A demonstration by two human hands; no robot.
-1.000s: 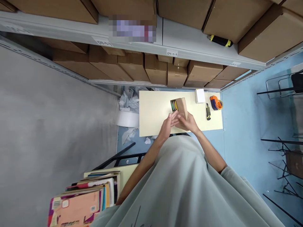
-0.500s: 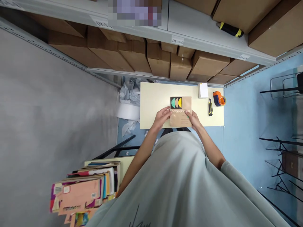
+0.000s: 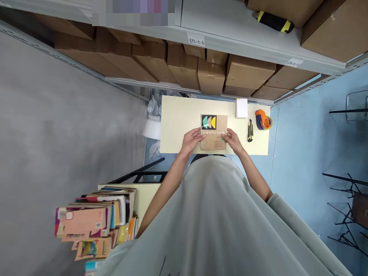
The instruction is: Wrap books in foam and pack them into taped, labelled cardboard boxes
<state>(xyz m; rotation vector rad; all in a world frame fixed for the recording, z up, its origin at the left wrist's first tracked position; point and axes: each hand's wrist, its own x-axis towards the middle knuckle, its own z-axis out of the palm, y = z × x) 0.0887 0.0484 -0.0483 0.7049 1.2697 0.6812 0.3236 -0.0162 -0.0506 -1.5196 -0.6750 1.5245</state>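
Observation:
A tan book (image 3: 212, 142) with a black panel of green, beige and yellow half-circles is held over the pale yellow table (image 3: 178, 115). My left hand (image 3: 192, 140) grips its left edge, thumb on the cover and fingers behind. At the right edge, my right hand (image 3: 232, 140) holds it in the same way. The cover faces up toward me and carries a line of white Chinese characters. To the right of the book lies a black and yellow utility knife (image 3: 250, 130). An orange tape dispenser (image 3: 262, 119) and a small white box (image 3: 241, 108) stand behind it.
Shelving with cardboard boxes (image 3: 211, 76) rises beyond the table. A second utility knife (image 3: 274, 23) rests on an upper shelf. Stacks of books (image 3: 86, 222) stand on another table at lower left. Crumpled plastic (image 3: 153, 107) lies left of the table; black metal racks (image 3: 347, 222) are at right.
The view has shifted slightly. My right thumb has slid toward the book's right edge, so more of the title shows. Both hands still hold the book.

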